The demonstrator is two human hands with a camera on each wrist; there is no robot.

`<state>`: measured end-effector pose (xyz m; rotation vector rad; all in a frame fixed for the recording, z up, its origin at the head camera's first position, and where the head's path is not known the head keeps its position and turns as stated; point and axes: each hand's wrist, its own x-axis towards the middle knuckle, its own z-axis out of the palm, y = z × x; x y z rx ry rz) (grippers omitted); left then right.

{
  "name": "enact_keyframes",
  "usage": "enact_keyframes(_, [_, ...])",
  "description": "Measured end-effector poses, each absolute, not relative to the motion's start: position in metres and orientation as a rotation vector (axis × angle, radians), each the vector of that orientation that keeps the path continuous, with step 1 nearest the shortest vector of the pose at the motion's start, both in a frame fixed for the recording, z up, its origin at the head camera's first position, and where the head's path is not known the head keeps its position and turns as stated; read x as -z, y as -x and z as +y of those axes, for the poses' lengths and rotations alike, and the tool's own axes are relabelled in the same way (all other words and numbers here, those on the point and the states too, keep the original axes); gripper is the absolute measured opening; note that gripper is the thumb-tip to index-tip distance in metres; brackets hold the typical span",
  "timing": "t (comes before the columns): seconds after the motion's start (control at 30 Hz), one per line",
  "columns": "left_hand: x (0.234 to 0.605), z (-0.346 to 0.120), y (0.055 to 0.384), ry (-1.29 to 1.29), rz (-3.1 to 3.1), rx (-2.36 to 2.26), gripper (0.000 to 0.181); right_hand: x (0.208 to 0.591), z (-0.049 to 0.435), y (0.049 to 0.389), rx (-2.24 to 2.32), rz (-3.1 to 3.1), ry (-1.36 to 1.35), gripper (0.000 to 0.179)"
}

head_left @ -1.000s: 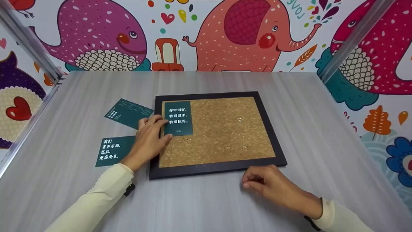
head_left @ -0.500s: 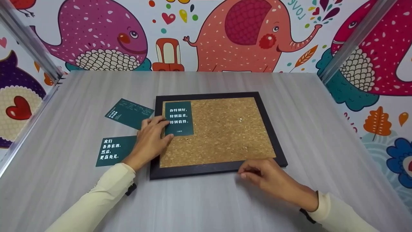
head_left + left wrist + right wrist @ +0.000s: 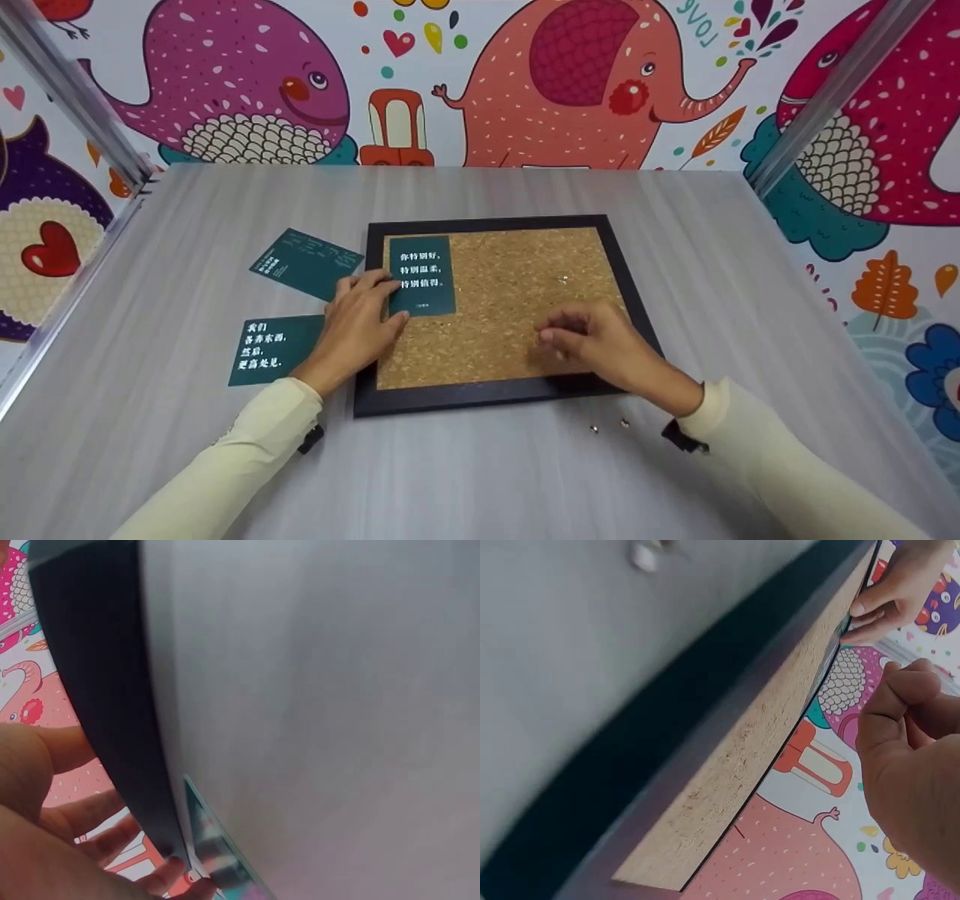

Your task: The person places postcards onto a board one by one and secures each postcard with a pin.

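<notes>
A cork board [image 3: 495,300] in a black frame lies on the table, with a dark green card [image 3: 421,292] bearing white writing at its upper left. My left hand [image 3: 356,319] rests over the frame's left side, fingertips and thumb pressing the card's left edge. Over the board's lower right part, my right hand [image 3: 600,341] is raised, thumb and forefinger pinched together at a small tack mostly hidden by the fingertips. The left wrist view shows the left fingers [image 3: 97,814] past the frame's dark edge. The right wrist view shows the right hand [image 3: 915,742] beside the board.
Two more green cards lie left of the board, the upper card [image 3: 307,262] tilted and the lower card [image 3: 277,349] partly behind the left forearm. Small shiny tacks [image 3: 594,429] lie in front of the frame. A patterned wall [image 3: 487,90] stands behind the table.
My right hand has risen from the table at the frame's front edge and moved forward and left over the cork, uncovering the small tacks. The left hand stays on the card.
</notes>
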<state>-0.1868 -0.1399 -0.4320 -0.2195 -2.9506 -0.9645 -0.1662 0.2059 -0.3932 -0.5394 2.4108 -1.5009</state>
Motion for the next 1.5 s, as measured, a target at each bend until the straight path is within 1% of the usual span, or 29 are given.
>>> enact_keyframes(0.23, [0.433, -0.138, 0.188, 0.215, -2.952, 0.958, 0.051, 0.391, 0.193, 0.194, 1.535, 2.445, 0.491, 0.013])
enact_keyframes(0.53, [0.434, -0.138, 0.188, 0.217, -2.954, 0.966, 0.053, 0.384, 0.179, 0.221, 1.466, 2.526, 0.465, 0.013])
enact_keyframes(0.87, [0.434, -0.138, 0.188, 0.224, -2.937, 0.972, 0.051, 0.385, 0.162, 0.240, 1.515, 2.527, 0.370, 0.007])
enact_keyframes(1.03, [0.434, -0.138, 0.187, 0.219, -2.936, 0.974, 0.051, 0.388, 0.155, 0.249, 1.524, 2.545, 0.367, 0.005])
enact_keyframes(1.33, [0.435, -0.138, 0.188, 0.207, -2.955, 0.976, 0.052, 0.394, 0.145, 0.267, 1.515, 2.527, 0.401, 0.005])
enact_keyframes(1.5, [0.434, -0.138, 0.188, 0.211, -2.953, 0.968, 0.051, 0.393, 0.138, 0.273, 1.492, 2.539, 0.388, 0.010])
